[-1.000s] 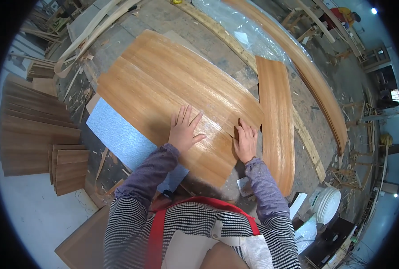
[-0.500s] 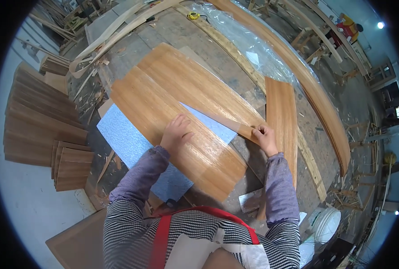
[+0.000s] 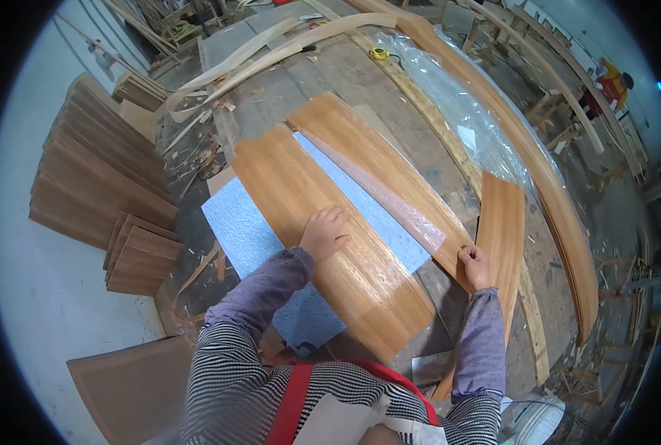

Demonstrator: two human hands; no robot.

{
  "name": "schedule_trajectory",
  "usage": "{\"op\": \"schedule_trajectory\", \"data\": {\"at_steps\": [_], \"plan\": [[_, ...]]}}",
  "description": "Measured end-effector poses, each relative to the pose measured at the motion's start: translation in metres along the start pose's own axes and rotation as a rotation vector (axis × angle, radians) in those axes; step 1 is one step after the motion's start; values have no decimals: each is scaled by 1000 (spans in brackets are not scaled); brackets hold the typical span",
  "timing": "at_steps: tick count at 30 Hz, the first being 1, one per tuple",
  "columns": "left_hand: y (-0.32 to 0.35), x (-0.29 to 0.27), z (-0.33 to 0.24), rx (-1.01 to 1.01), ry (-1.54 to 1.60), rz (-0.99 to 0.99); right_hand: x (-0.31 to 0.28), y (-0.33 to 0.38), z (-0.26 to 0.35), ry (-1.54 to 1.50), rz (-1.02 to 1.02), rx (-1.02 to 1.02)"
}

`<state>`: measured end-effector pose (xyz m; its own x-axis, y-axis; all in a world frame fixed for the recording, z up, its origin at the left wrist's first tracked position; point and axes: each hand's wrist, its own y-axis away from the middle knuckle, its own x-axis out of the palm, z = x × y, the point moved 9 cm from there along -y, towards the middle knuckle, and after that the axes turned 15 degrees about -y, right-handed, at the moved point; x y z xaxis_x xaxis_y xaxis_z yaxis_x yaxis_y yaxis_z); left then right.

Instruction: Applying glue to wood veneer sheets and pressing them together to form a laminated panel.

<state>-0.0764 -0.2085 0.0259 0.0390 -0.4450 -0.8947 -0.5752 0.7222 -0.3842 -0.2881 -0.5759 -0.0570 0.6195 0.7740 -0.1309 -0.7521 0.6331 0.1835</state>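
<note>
My left hand [image 3: 323, 233] presses flat on a long glossy wood veneer sheet [image 3: 323, 230] that lies on a pale blue foam board [image 3: 245, 230] on the workbench. My right hand [image 3: 475, 265] grips the near end of a second veneer sheet [image 3: 379, 167], which lies apart from the first with blue board showing between them. A narrower veneer strip [image 3: 502, 230] sits just right of my right hand.
Stacks of veneer pieces [image 3: 100, 185] lie on the floor at the left. Long curved wooden laminations [image 3: 546, 170] and clear plastic sheeting [image 3: 464, 119] run along the bench's right side. A yellow tape measure [image 3: 378, 53] sits at the far end. A brown board [image 3: 134, 386] leans at lower left.
The two veneer sheets, joined a second ago, have been pulled apart. My right hand drew the right sheet rightward, uncovering the blue board; my left hand stayed pressed on the left sheet.
</note>
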Motion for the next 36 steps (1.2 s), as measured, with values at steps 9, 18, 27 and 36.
{"op": "schedule_trajectory", "data": {"at_steps": [9, 18, 27, 36], "plan": [[-66, 3, 94, -283, 62, -31, 18, 38, 26, 26, 75, 80], [-117, 45, 189, -491, -384, 157, 24, 77, 26, 73, 130, 4], [-97, 69, 162, -367, -479, 282, 58, 119, 93, 498, 186, -328], [5, 61, -140, 256, -86, 322, 48, 122, 96, 484, 143, -323]]}}
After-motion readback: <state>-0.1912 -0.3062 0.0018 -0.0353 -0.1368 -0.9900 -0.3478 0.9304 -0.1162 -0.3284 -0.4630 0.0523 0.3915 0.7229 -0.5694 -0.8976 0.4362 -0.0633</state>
